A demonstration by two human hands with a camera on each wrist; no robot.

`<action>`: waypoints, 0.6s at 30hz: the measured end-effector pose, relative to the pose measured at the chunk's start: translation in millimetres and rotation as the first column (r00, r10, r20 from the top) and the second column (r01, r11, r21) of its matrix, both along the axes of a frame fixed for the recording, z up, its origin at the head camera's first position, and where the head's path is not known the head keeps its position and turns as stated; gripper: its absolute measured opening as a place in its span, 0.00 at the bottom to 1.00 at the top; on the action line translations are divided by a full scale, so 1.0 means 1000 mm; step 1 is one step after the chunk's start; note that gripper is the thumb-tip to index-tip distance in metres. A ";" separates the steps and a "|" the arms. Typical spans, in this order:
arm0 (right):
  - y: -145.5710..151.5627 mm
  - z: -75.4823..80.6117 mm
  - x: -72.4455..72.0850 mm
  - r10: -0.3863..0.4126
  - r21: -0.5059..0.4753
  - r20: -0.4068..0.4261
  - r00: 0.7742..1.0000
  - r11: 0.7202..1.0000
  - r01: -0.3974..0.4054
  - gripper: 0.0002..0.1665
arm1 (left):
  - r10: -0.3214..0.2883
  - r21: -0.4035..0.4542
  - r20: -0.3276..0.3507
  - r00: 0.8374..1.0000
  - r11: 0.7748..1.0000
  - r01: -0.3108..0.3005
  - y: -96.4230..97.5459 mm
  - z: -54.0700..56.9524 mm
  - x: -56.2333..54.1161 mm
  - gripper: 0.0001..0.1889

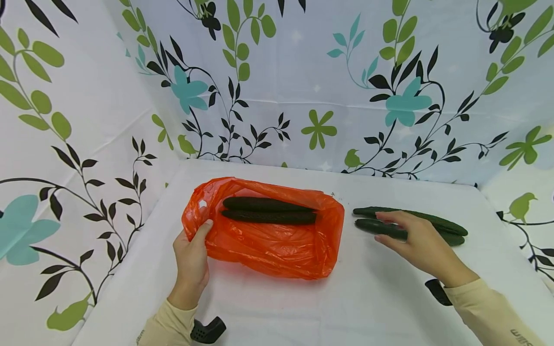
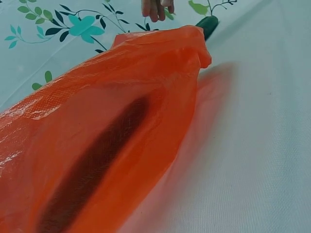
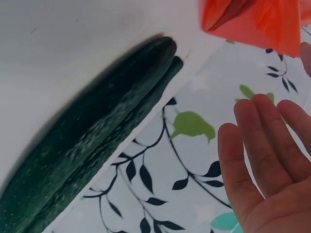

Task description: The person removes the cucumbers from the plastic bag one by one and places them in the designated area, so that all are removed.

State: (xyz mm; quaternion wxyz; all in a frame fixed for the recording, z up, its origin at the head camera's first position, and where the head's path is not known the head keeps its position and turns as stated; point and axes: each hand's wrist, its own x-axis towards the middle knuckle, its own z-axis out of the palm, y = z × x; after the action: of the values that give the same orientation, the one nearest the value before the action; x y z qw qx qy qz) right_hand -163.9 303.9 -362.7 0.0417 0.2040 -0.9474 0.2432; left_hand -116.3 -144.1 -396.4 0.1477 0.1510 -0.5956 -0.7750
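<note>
An orange-red plastic bag [image 1: 268, 252] lies spread on the table with its mouth facing up. Inside it two dark green cucumbers, a rear one [image 1: 264, 203] and a front one [image 1: 270, 217], lie side by side. My left hand [image 1: 190, 262] grips the bag's left rim, thumb on the near side and its other fingers hidden by the plastic. To the right of the bag, a rear cucumber [image 1: 441, 222] and a front cucumber [image 1: 381, 228] lie close together. Above them hovers my right hand [image 1: 417, 242], its fingers extended and apart from the cucumbers in the right wrist view.
A white cloth [image 1: 277, 307] covers the table. Behind and at the sides hangs a curtain [image 1: 285, 96] printed with leaves, flowers and birds. Dark wrist devices show at the left sleeve [image 1: 170, 324] and the right sleeve [image 1: 489, 307].
</note>
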 end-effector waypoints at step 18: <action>-0.066 -0.004 -0.005 0.233 -0.335 0.193 0.953 0.929 -0.159 0.27 | 0.012 0.007 0.033 0.999 1.000 -0.013 0.000 0.000 -0.001 0.27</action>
State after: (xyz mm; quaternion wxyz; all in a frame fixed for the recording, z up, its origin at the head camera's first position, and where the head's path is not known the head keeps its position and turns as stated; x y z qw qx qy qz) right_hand -169.3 238.4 -366.3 -0.0603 0.2595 -0.8693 0.4164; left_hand -117.4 -143.8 -396.1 0.1423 0.1678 -0.5941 -0.7737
